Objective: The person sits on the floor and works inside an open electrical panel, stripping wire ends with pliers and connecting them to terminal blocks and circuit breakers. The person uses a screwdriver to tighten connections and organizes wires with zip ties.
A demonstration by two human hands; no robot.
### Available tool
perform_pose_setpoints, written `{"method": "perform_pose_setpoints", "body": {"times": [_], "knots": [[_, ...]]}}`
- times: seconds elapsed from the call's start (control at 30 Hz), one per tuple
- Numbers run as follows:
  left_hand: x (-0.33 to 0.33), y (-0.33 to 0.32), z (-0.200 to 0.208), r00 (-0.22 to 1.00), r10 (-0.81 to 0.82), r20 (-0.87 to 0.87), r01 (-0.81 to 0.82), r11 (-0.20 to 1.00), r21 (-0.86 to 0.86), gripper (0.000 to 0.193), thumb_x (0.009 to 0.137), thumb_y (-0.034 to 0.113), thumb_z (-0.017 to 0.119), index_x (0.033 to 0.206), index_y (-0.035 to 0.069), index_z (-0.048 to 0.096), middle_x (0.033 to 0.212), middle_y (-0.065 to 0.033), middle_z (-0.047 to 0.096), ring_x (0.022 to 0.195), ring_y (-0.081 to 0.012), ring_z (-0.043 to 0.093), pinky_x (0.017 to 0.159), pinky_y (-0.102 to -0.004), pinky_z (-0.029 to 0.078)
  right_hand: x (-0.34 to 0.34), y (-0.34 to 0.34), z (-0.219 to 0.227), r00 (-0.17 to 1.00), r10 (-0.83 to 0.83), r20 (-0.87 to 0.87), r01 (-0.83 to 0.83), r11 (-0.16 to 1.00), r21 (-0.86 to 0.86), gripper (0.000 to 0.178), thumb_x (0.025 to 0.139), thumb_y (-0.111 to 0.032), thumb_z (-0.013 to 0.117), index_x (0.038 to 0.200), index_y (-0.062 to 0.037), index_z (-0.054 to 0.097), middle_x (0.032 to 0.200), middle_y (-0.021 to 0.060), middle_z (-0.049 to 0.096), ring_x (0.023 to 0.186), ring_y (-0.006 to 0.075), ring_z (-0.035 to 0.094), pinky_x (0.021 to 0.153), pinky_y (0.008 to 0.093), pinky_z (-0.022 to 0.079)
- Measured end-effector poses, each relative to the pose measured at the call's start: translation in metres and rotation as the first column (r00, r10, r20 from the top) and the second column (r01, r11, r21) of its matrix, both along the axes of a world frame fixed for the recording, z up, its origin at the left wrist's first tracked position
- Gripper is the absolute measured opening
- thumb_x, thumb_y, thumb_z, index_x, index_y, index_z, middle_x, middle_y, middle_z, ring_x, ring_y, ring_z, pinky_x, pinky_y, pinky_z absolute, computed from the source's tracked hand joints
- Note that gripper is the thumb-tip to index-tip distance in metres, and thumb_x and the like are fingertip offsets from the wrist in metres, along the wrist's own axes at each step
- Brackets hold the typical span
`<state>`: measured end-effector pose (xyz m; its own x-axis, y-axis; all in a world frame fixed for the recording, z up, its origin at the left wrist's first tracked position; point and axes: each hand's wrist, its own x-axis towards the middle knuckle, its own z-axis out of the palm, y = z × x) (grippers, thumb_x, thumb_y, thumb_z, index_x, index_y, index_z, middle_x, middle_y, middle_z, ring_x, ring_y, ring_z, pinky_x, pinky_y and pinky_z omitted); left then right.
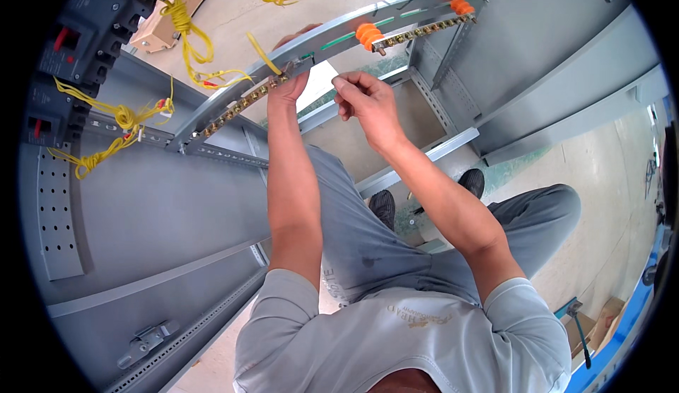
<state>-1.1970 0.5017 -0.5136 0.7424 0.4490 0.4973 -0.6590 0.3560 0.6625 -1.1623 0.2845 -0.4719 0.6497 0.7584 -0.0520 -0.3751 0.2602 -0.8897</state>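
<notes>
A grey metal crossbar runs across the open cabinet. My left hand reaches up to it from below and is closed round it, its fingers partly hidden behind the bar. Beside that hand is the end of a left terminal strip with brass screws, and a yellow wire sticks up there. Just right of it, my right hand hovers apart from the bar. Thumb and forefinger are pinched; whatever they may hold is too small to make out. A second terminal strip hangs further right by orange ribbed insulators.
Black circuit breakers and tied yellow wire bundles are at the left. Grey cabinet panels stand on both sides. A lower frame rail crosses near my shoes. A wooden block lies beyond the crossbar.
</notes>
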Motion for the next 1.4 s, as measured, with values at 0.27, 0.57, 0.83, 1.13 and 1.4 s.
{"method": "perform_pose_setpoints", "body": {"times": [0.27, 0.57, 0.83, 1.13, 1.4], "knots": [[-0.007, 0.017, -0.020, 0.975, -0.098, -0.200, 0.068, 0.986, -0.150, 0.023, 0.095, 0.020, 0.069, 0.111, 0.003, 0.066, 0.128, -0.0172, 0.066, 0.111, -0.0244, 0.064, 0.096, -0.0398, 0.055, 0.007, 0.029, 0.037, 0.985, 0.152, -0.078, -0.152, 0.988, 0.009, 0.021, 0.094, -0.020, 0.073, 0.094, -0.0006, 0.067, 0.079, 0.0032, 0.064, 0.065, 0.0102, 0.059, 0.059, 0.0245, 0.048], [-0.040, -0.015, -0.006, 0.775, 0.177, -0.606, -0.072, 0.978, 0.193, 0.031, 0.101, 0.020, 0.063, 0.125, 0.001, 0.066, 0.117, -0.0086, 0.070, 0.097, -0.0206, 0.068, 0.086, -0.0367, 0.059, 0.013, 0.019, 0.025, 0.981, 0.193, -0.004, -0.192, 0.981, 0.026, 0.014, 0.093, -0.013, 0.073, 0.097, -0.0010, 0.068, 0.080, 0.0020, 0.065, 0.066, 0.0093, 0.059, 0.060, 0.0242, 0.048], [-0.066, -0.046, 0.018, 0.855, -0.046, -0.516, 0.038, 0.999, -0.025, 0.026, 0.102, 0.018, 0.060, 0.117, -0.002, 0.068, 0.111, -0.0124, 0.072, 0.100, -0.0266, 0.072, 0.085, -0.0397, 0.063, 0.024, 0.020, 0.018, 0.963, 0.175, 0.207, -0.181, 0.983, 0.010, 0.016, 0.091, -0.010, 0.074, 0.099, 0.0037, 0.069, 0.082, 0.0065, 0.071, 0.072, 0.0105, 0.065, 0.062, 0.0245, 0.052], [-0.076, -0.035, 0.010, 0.848, -0.172, -0.502, 0.145, 0.985, -0.093, 0.021, 0.101, 0.023, 0.062, 0.110, 0.006, 0.070, 0.096, -0.0038, 0.069, 0.091, -0.0162, 0.067, 0.073, -0.0340, 0.062, 0.028, 0.021, 0.028, 0.936, 0.241, 0.255, -0.240, 0.970, -0.037, 0.015, 0.089, -0.008, 0.074, 0.097, 0.0037, 0.070, 0.083, 0.0057, 0.071, 0.074, 0.0109, 0.066, 0.067, 0.0242, 0.049], [-0.069, -0.041, 0.001, 0.865, -0.244, -0.438, 0.215, 0.970, -0.114, 0.026, 0.103, 0.027, 0.060, 0.117, 0.006, 0.066, 0.097, -0.0051, 0.069, 0.091, -0.0138, 0.068, 0.069, -0.0331, 0.061, 0.024, 0.030, 0.024, 0.951, 0.232, 0.205, -0.232, 0.972, -0.021, 0.016, 0.086, -0.009, 0.077, 0.096, 0.0019, 0.071, 0.079, 0.0027, 0.067, 0.067, 0.0080, 0.060, 0.057, 0.0232, 0.042]]}}
